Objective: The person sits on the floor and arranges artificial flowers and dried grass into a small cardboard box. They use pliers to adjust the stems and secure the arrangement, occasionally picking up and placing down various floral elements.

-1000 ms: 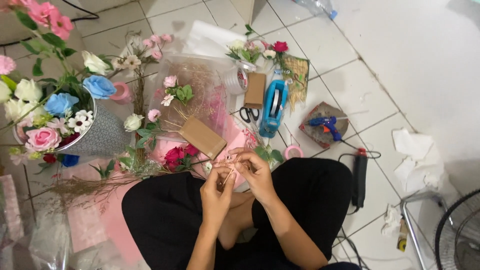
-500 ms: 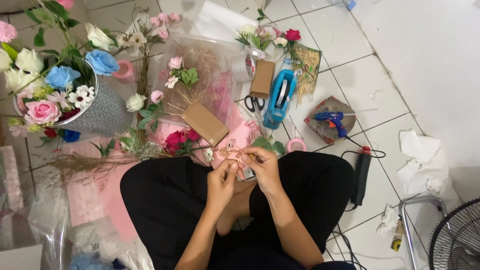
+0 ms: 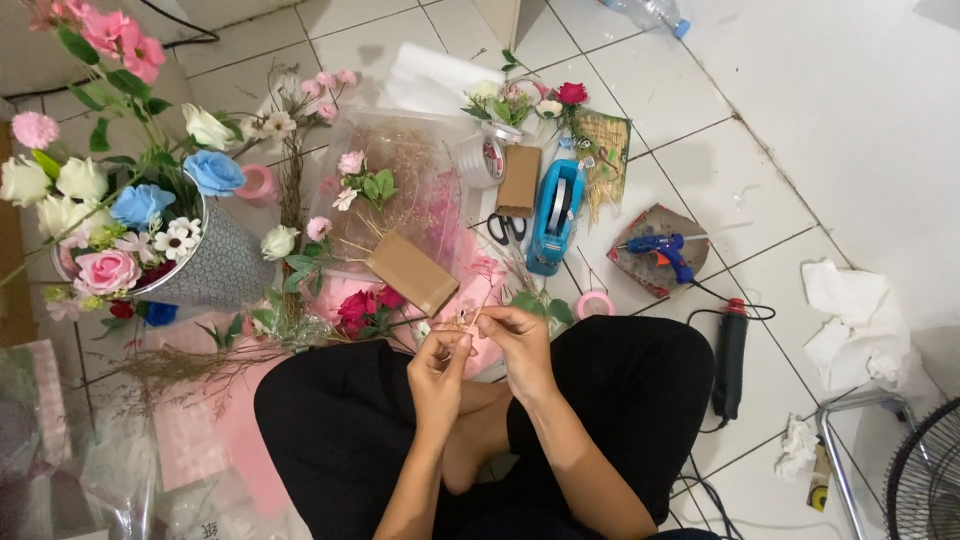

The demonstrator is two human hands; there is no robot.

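I take the blue tape dispenser (image 3: pixel 556 215) as my landmark. Far to its left I see a grey patterned pot (image 3: pixel 215 268) filled with blue, white and pink flowers (image 3: pixel 130 215), leaning on the tiled floor. Between pot and dispenser lies a clear plastic sheet (image 3: pixel 420 180) with dried twigs and a brown cardboard box (image 3: pixel 412 272) on it; a second brown box (image 3: pixel 519 180) sits just left of the dispenser, with scissors (image 3: pixel 508 228) below it.

Below the dispenser, over the lap, my left hand (image 3: pixel 438 372) and right hand (image 3: pixel 517 340) meet. Both have fingers closed, pinching a small pale flower sprig (image 3: pixel 462 320) between the fingertips.

Just below the dispenser is a pink tape roll (image 3: pixel 595 303). To its right a blue glue gun (image 3: pixel 663 252) rests on a patterned pad, then a dark tool (image 3: pixel 729 350) with a cord. Further right the tiles lie open up to crumpled white paper (image 3: pixel 860 320) and a fan (image 3: pixel 925 480) at the frame's edge.
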